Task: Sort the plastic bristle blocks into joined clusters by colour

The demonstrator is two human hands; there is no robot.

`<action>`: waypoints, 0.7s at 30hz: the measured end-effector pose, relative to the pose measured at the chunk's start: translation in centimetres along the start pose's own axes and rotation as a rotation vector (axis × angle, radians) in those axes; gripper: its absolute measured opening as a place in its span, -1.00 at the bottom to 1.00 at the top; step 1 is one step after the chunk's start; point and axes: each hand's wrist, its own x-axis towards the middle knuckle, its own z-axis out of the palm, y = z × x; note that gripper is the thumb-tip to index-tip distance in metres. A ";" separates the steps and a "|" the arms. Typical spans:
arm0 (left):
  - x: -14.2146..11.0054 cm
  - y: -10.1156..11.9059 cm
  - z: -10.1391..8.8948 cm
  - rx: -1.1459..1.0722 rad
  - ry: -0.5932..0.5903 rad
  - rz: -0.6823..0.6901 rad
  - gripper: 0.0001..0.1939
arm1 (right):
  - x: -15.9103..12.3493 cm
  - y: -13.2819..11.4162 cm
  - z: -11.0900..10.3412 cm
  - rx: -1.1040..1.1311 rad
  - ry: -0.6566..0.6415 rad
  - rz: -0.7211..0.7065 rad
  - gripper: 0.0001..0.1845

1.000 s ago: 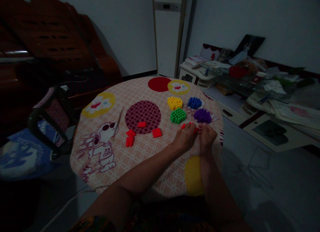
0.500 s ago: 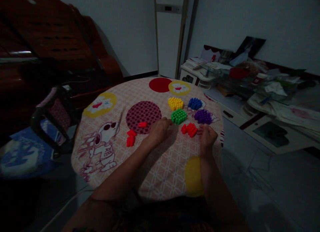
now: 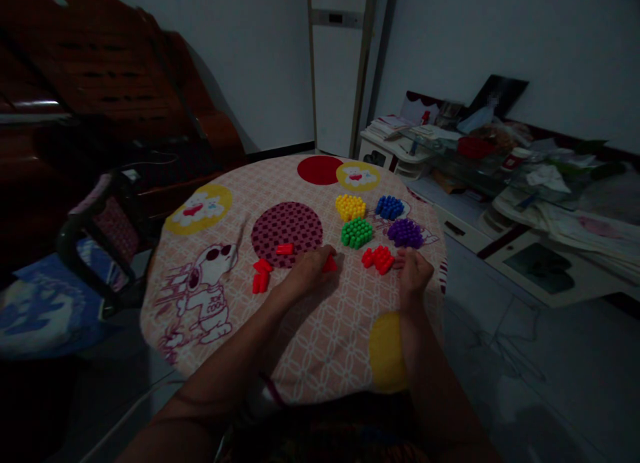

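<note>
My left hand (image 3: 311, 266) is closed on a small group of red plastic pegs (image 3: 330, 264), which shows past its fingertips. My right hand (image 3: 416, 271) rests at the right of a cluster of upright red pegs (image 3: 379, 259). Its fingers are loosely curled and slightly apart, close to that cluster; whether they touch it I cannot tell. Behind the red cluster stand a green peg cluster (image 3: 357, 232) and a purple one (image 3: 405, 233). Farther back are a yellow cluster (image 3: 351, 207) and a blue cluster (image 3: 389, 207). More red pieces (image 3: 261, 276) lie left of my left hand, with another red piece (image 3: 285, 249) nearby.
Everything lies on a round table with a patterned cloth (image 3: 320, 343). A chair (image 3: 107, 230) stands at the left, before a wooden sofa (image 3: 115, 83). Along the right wall runs a low cabinet (image 3: 530, 263) with a cluttered top. A tall white unit (image 3: 336, 83) stands behind.
My left hand left the red cluster, moved left and closed on a red group that lay on the cloth. That group has shifted slightly right. My right hand stays beside the cluster.
</note>
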 end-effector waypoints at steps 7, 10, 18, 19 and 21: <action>0.3 2.1 0.6 -0.106 0.018 0.044 -0.75 | 0.1 0.3 -0.1 0.019 -0.018 -0.021 -0.47; 0.3 2.8 0.8 -0.148 0.045 0.037 -0.71 | 0.2 0.5 -0.1 0.024 -0.014 -0.034 -0.48; 0.7 6.5 2.8 -0.298 0.085 0.006 -0.87 | 0.3 0.7 -0.2 0.001 -0.030 -0.053 -0.46; 0.8 6.9 3.0 -0.290 0.097 0.012 -0.87 | 0.3 0.6 -0.2 -0.001 -0.030 -0.052 -0.46; 1.2 7.8 3.1 -0.262 0.097 0.026 -0.87 | 0.3 0.5 -0.2 0.008 -0.027 -0.044 -0.47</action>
